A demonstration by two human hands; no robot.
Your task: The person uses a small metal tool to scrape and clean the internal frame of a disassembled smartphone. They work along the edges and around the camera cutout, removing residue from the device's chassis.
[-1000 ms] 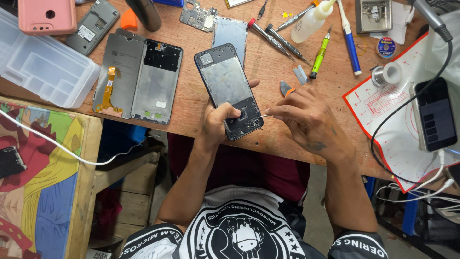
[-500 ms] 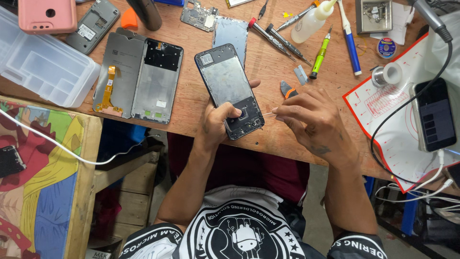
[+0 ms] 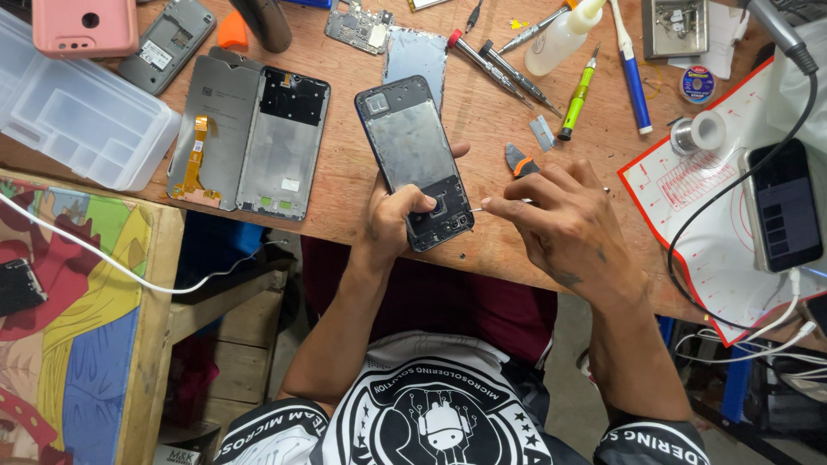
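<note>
The opened phone [image 3: 416, 162] lies on the table [image 3: 345, 185], its long axis running away from the person and tilted slightly left, its lower end near the table's front edge. The left hand [image 3: 398, 220] grips that lower end, thumb pressed on it, while the right hand [image 3: 564, 228] pinches thin tweezers [image 3: 491, 207] pointing left at the phone's lower corner. Bare wood lies open just left of the phone, before the two phone panels [image 3: 250, 138].

The left hand [image 3: 394, 220] covers the bottom corner of the open phone [image 3: 414, 161]. The thin tool [image 3: 476, 209] in the right hand [image 3: 564, 231] is too small to tell what it is. At 11 o'clock the pink phone case [image 3: 83, 26] is cut off by the top edge. At 3 o'clock, cables [image 3: 780, 344] run off the right edge.
</note>
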